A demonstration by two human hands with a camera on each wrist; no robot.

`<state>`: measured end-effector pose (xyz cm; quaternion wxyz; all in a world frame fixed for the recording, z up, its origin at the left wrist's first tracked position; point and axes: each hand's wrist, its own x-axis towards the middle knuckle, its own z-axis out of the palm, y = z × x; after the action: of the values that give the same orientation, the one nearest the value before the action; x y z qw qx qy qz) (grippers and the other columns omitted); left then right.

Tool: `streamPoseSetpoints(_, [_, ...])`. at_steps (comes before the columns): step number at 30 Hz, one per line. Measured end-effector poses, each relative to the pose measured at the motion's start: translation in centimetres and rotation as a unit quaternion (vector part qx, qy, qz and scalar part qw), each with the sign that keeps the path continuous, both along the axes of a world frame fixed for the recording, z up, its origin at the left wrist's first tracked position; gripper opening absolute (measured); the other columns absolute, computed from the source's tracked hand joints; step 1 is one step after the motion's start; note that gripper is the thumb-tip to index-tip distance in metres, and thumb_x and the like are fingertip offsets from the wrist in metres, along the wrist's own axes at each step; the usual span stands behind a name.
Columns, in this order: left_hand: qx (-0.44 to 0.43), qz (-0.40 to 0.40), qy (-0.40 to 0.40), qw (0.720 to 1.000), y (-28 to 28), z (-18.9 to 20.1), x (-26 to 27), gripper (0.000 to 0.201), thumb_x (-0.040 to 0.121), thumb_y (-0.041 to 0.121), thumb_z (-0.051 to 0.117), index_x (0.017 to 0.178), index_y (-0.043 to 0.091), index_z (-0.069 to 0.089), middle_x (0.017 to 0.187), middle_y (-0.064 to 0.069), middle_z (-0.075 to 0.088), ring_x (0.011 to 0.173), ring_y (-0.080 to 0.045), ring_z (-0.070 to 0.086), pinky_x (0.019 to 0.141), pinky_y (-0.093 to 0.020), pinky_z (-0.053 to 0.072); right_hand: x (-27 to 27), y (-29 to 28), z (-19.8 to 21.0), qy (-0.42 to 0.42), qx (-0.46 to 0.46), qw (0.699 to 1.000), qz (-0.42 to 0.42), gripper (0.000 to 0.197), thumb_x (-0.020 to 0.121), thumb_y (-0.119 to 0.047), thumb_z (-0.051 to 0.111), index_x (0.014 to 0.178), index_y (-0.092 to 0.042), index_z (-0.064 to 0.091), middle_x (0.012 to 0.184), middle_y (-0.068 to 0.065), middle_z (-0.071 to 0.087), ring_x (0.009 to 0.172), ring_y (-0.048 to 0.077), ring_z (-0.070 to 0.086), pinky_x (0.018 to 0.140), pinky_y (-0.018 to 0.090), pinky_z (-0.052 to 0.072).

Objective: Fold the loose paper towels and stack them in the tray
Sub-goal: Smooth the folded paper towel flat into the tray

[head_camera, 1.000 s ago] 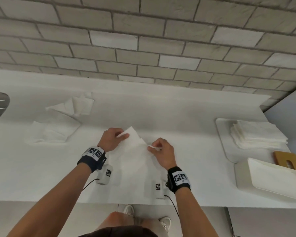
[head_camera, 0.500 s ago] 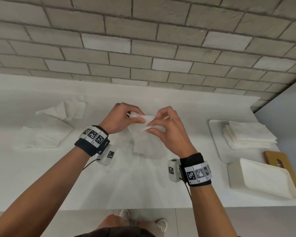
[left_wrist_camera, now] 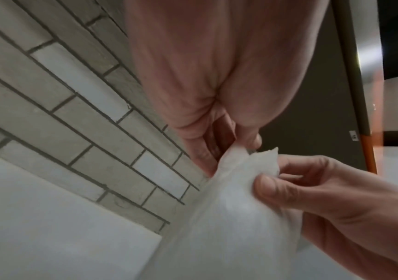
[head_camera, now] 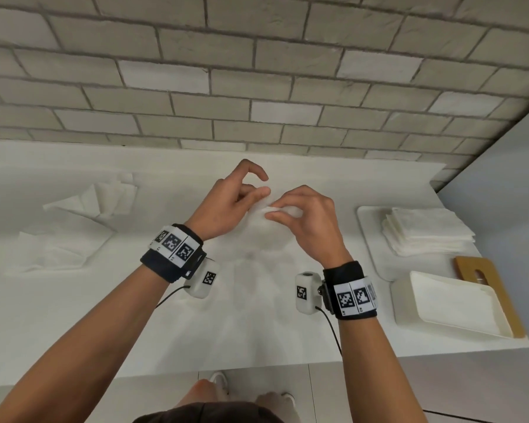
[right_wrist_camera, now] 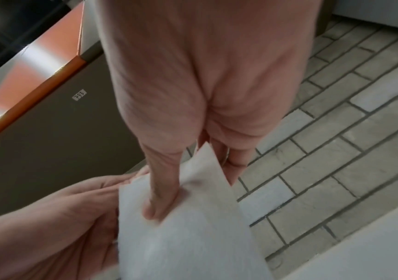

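Observation:
Both hands hold one white paper towel (head_camera: 258, 236) up above the counter; it hangs down blurred between them. My left hand (head_camera: 255, 192) pinches its top edge with the thumb, the index finger curled above. My right hand (head_camera: 272, 212) pinches the same edge beside it. In the left wrist view the towel (left_wrist_camera: 229, 217) sits under the right thumb (left_wrist_camera: 264, 186). In the right wrist view the right thumb (right_wrist_camera: 159, 200) presses on the towel (right_wrist_camera: 183, 242). A flat white tray (head_camera: 369, 239) at the right carries a stack of folded towels (head_camera: 428, 233). Loose towels (head_camera: 58, 248) lie at the left.
More loose towels (head_camera: 110, 196) lie at the back left. A deep white bin (head_camera: 449, 303) stands in front of the tray, with a wooden board (head_camera: 483, 279) beside it. A brick wall (head_camera: 257, 87) backs the counter (head_camera: 104, 315), and a grey side wall closes the right.
The towel lay on the counter with both hands at its far corners. Both hands have lifted it off the counter and drawn close together, away from me.

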<state>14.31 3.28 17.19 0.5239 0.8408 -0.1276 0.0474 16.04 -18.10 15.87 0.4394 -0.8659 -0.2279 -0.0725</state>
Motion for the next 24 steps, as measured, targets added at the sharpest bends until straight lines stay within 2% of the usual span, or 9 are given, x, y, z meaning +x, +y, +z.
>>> streamPoseSetpoints(2, [-0.052,0.016,-0.006,0.998,-1.6,-0.6,-0.8,0.023,0.11,0.041,0.051,0.126,0.024,0.049,0.059,0.009,0.048,0.059,-0.03,0.041,0.062,-0.042,0.041,-0.5,-1.7,0.5,0.004,0.039,0.999,-0.024,0.014,0.084,-0.031,0.093,0.094,-0.024,0.086,0.098,-0.009,0.074,0.092,0.003,0.07,0.084,0.01,0.045])
streamPoseSetpoints(6, [-0.134,-0.015,0.021,0.991,-6.4,-2.1,-2.8,0.037,0.108,0.032,0.053,0.134,0.014,0.033,0.083,0.015,0.067,0.07,-0.008,0.055,0.07,-0.025,0.043,-1.5,-6.5,1.4,0.013,0.083,0.995,-0.058,0.016,0.082,-0.033,0.094,0.092,-0.023,0.086,0.096,-0.012,0.076,0.093,0.007,0.072,0.083,0.018,0.05])
streamPoseSetpoints(9, [-0.156,-0.044,0.048,0.986,-11.0,-3.1,-3.5,0.045,0.105,0.024,0.063,0.127,0.019,0.024,0.112,-0.004,0.076,0.093,-0.026,0.071,0.081,-0.031,0.055,-2.4,-11.2,1.6,0.03,0.107,0.991,-0.078,0.013,0.082,-0.032,0.094,0.09,-0.025,0.086,0.095,-0.013,0.078,0.094,0.009,0.074,0.085,0.024,0.054])
streamPoseSetpoints(12, [-0.154,-0.061,0.081,0.983,-16.7,-3.9,-4.2,0.05,0.103,0.017,0.068,0.126,0.022,0.024,0.118,-0.006,0.077,0.097,-0.034,0.074,0.079,-0.045,0.062,-3.6,-16.6,1.8,0.04,0.134,0.984,-0.107,0.012,0.082,-0.029,0.094,0.089,-0.024,0.086,0.094,-0.011,0.079,0.095,0.01,0.075,0.086,0.029,0.056])
streamPoseSetpoints(15, [-0.149,-0.073,0.1,0.981,-22.5,-5.2,-4.6,0.05,0.101,0.016,0.072,0.126,0.026,0.03,0.113,-0.005,0.078,0.095,-0.032,0.076,0.078,-0.051,0.063,-5.4,-23.5,1.6,0.031,0.178,0.97,-0.165,0.012,0.084,-0.026,0.094,0.088,-0.023,0.084,0.095,-0.011,0.08,0.095,0.011,0.075,0.088,0.032,0.058])
streamPoseSetpoints(18, [-0.115,-0.044,0.099,0.988,-27.6,-7.0,-4.5,0.043,0.1,0.021,0.073,0.127,0.027,0.04,0.096,0.0,0.079,0.079,-0.021,0.073,0.071,-0.039,0.057,-6.6,-31.7,-0.8,0.057,0.212,0.943,-0.25,0.019,0.085,-0.028,0.094,0.088,-0.017,0.077,0.094,-0.002,0.081,0.091,0.022,0.076,0.085,0.04,0.061])
streamPoseSetpoints(20, [-0.104,-0.014,0.1,0.989,-30.9,-8.3,-4.5,0.041,0.099,0.023,0.075,0.125,0.029,0.044,0.087,0.003,0.078,0.069,-0.018,0.067,0.071,-0.037,0.057,-7.3,-36.8,-3.1,0.071,0.186,0.928,-0.317,0.031,0.082,-0.042,0.094,0.088,-0.019,0.075,0.094,0.002,0.081,0.09,0.031,0.077,0.086,0.051,0.063])
streamPoseSetpoints(22, [-0.091,-0.001,0.091,0.992,-34.2,-9.5,-4.4,0.041,0.098,0.022,0.075,0.124,0.03,0.046,0.079,0.0,0.075,0.069,-0.017,0.066,0.075,-0.031,0.058,-7.9,-40.7,-5.3,0.086,0.133,0.915,-0.371,0.036,0.079,-0.052,0.093,0.088,-0.024,0.072,0.09,-0.003,0.079,0.086,0.024,0.077,0.085,0.053,0.063])
streamPoseSetpoints(24, [-0.064,0.008,0.068,0.996,-37.3,-10.4,-4.0,0.041,0.098,0.018,0.074,0.126,0.029,0.046,0.077,-0.003,0.068,0.067,-0.01,0.062,0.071,-0.02,0.054,-8.1,-43.3,-7.0,0.101,0.08,0.908,-0.399,0.03,0.084,-0.044,0.091,0.085,-0.024,0.068,0.084,-0.006,0.076,0.081,0.018,0.073,0.084,0.048,0.061])
